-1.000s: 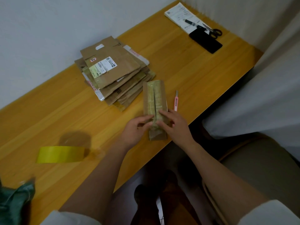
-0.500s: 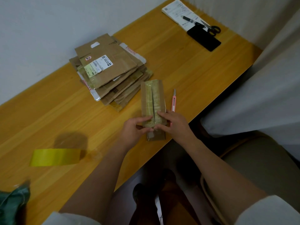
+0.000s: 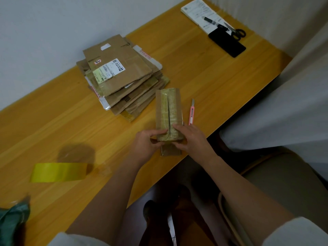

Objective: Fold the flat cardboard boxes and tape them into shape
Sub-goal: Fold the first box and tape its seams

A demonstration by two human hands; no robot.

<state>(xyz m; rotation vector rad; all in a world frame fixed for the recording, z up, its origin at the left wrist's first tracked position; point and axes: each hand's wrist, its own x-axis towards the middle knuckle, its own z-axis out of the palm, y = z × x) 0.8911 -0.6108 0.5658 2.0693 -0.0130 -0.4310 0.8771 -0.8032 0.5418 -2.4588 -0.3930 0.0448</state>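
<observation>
A small narrow cardboard box [image 3: 168, 107] stands near the table's front edge, its two top flaps meeting along a middle seam under old yellowish tape. My left hand [image 3: 148, 142] grips its near left end, thumb on top. My right hand [image 3: 190, 137] holds the near right end, fingers laid over the right flap. Behind the box lies a stack of flat cardboard boxes [image 3: 120, 75] with shipping labels. A roll of yellow tape [image 3: 58, 172] stands on the table to the left.
A pink utility knife [image 3: 191, 112] lies just right of the box. At the far right are a paper pad [image 3: 200, 11], a pen [image 3: 210, 21], scissors [image 3: 236, 31] and a black phone [image 3: 227, 44]. White cloth [image 3: 284, 110] hangs at the right; a green bag [image 3: 12, 221] sits lower left.
The view shifted slightly. Both hands stay on the box's near end, with the thumbs pressing a little closer to the seam.
</observation>
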